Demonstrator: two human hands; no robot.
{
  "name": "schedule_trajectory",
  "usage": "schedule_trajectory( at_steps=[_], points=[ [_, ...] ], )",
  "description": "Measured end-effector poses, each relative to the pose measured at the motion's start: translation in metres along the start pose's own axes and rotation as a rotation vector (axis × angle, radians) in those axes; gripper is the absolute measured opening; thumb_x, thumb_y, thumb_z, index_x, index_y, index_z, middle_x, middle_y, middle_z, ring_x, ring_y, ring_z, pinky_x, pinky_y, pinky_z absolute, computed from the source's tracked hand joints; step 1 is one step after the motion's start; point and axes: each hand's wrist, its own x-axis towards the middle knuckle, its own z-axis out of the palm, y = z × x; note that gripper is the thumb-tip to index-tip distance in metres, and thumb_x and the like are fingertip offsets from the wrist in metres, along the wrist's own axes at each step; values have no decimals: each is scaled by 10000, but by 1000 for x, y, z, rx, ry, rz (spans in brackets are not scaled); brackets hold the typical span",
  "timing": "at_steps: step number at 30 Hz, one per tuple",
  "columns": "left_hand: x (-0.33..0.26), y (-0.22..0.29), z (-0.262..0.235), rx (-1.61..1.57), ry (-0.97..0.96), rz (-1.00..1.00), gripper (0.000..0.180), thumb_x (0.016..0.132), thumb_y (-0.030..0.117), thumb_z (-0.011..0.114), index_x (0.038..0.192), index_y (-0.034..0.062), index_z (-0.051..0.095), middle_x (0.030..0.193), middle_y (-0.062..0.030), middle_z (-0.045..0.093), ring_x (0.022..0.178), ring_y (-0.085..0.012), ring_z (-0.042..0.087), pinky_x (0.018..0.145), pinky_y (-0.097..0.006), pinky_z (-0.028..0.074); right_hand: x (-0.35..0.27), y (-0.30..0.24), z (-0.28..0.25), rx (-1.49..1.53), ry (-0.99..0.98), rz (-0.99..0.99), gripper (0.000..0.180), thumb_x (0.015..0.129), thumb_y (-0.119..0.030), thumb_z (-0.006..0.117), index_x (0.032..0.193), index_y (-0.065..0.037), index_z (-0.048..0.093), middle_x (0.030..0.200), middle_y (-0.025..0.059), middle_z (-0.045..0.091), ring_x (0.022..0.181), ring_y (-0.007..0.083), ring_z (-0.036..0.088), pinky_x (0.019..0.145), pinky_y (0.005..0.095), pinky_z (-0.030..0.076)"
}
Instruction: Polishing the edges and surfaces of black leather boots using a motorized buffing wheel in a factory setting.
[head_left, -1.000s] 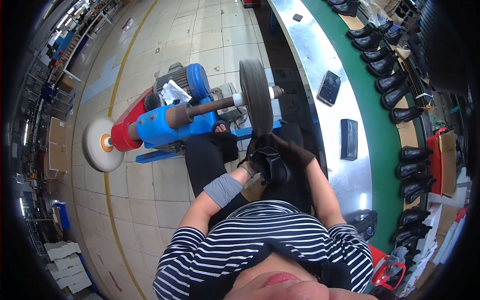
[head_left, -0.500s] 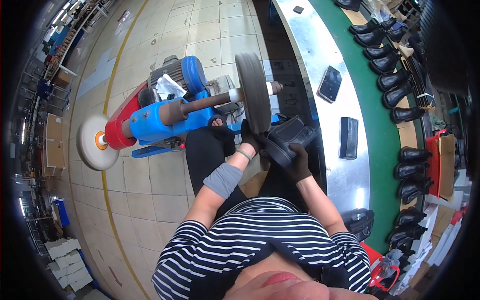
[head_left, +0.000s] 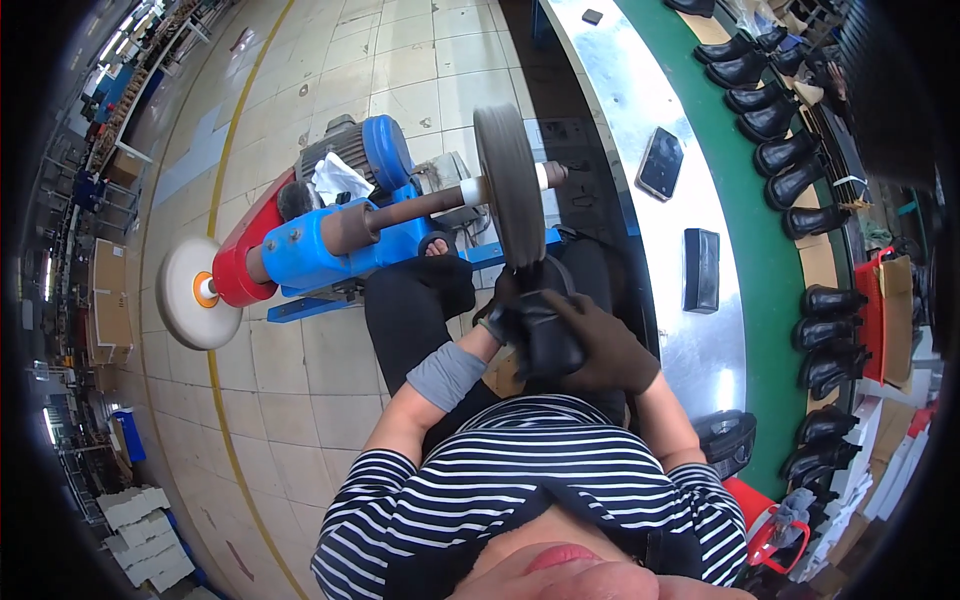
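Moved since the earlier frames: the black shoe (head_left: 548, 335) has come back in toward the lap and sits lower under the grey buffing wheel (head_left: 509, 185); both hands have closed in around it

Left to right:
- White polishing pad (head_left: 188, 292) on the far end of the spindle, well apart from the hands, bare
- Blue and red motor housing (head_left: 320, 240) with a crumpled white rag (head_left: 335, 180) lying on top, just beside the shaft; judged risk: the loose rag slides toward the turning shaft and gets wound in
- Left hand (head_left: 500, 318), dark glove and grey wrist cuff, curled round the shoe's near side, fingers close beneath the wheel's rim; judged risk: glove fabric snags on the wheel
- Buffing wheel, edge-on, its lower rim at or just above the shoe; contact cannot be told
- Black shoe, held between both hands over the knees; judged risk: the wheel grabs it and flings it if the hold loosens
- Right hand (head_left: 605, 350), dark glove, wrapped over the shoe's far side, gripping firmly
- Metal bench (head_left: 640, 110) with a phone (head_left: 661, 162) and a black case (head_left: 700, 270)
- Row of black boots (head_left: 790, 180) along the green conveyor belt (head_left: 760, 260)
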Motion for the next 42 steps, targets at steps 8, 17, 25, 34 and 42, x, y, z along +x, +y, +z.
schedule_trajectory(
  at_steps=[8, 17, 25, 34, 42],
  points=[
    [6, 29, -4, 453, 159, 147, 404, 916, 339, 407, 1142, 45, 567, 1076, -123, 621, 978, -243, 601, 912, -364, 457, 77, 21, 36, -477, -331, -10, 886, 520, -281, 761, 1306, -97, 398, 1041, 228, 537, 864, 358, 611, 739, 440, 505],
    [13, 24, -25, 953, 346, 260, 312, 896, 228, 460, 1112, 42, 584, 1049, -109, 632, 954, -208, 608, 878, -328, 470, 12, 37, 24, -507, -205, -124, 947, 552, -292, 759, 1391, -185, 333, 1094, 214, 487, 897, 384, 557, 747, 429, 435],
    [-13, 4, 14, 1631, 302, 415, 298, 878, 203, 497, 1080, 14, 606, 1017, -102, 652, 915, -186, 626, 843, -305, 487, -22, 35, -70, 256, -134, -186, 763, 489, -204, 789, 1215, -116, 572, 1243, 179, 509, 1116, 310, 537, 929, 396, 432],
    [-62, 2, 67, 661, 228, -334, 577, 780, 106, 566, 1332, 22, 419, 1280, -107, 507, 1122, -168, 518, 1008, -290, 345, -7, 128, 47, 782, 476, 241, 652, 783, -131, 625, 1373, -14, 372, 1342, 125, 441, 1162, 189, 470, 977, 284, 367],
    [-29, 4, 49, 650, 538, -315, 244, 884, 139, 535, 1060, -11, 614, 1009, -88, 649, 911, -162, 626, 859, -280, 481, 13, 162, 99, 1149, 236, 465, 543, 887, -223, 561, 1364, -25, 391, 1249, 102, 537, 1112, 146, 517, 931, 261, 406]
  ],
)
